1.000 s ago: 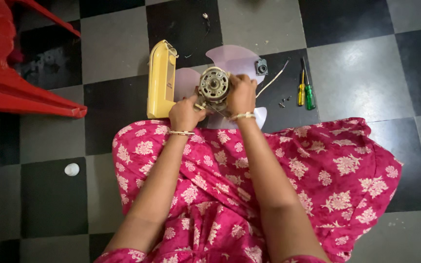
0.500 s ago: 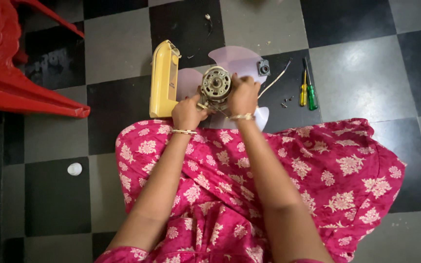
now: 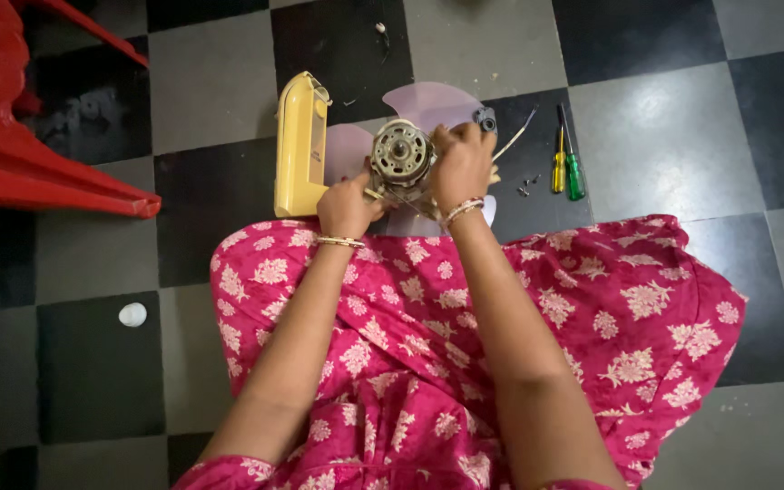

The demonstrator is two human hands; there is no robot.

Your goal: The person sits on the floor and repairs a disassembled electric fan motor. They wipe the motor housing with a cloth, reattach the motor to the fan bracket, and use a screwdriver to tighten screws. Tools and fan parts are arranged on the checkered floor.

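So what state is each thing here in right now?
Motor: bare, out of its casing, gripped by both hands.
Left hand: closed on the motor's lower edge.
Right hand: closed on its right side.
Fan blade: flat on floor.
Yellow casing: lying flat.
Screwdrivers: lying unused.

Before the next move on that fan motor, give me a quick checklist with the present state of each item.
1. Motor held by both hands: ok; left hand at its lower left, right hand on its right side.
2. Firmness of the grip: cannot tell; the fingers wrap behind the motor.
3. Screwdrivers within reach: ok; yellow and green ones lie side by side on the floor right of the right hand.
4. Loose screws accounted for: cannot tell; a few small dark bits lie beside the screwdrivers, too small to count.
5. Fan blade out of the way: not ok; it lies directly under the motor.
6. Yellow housing set aside: ok; it lies left of the motor.
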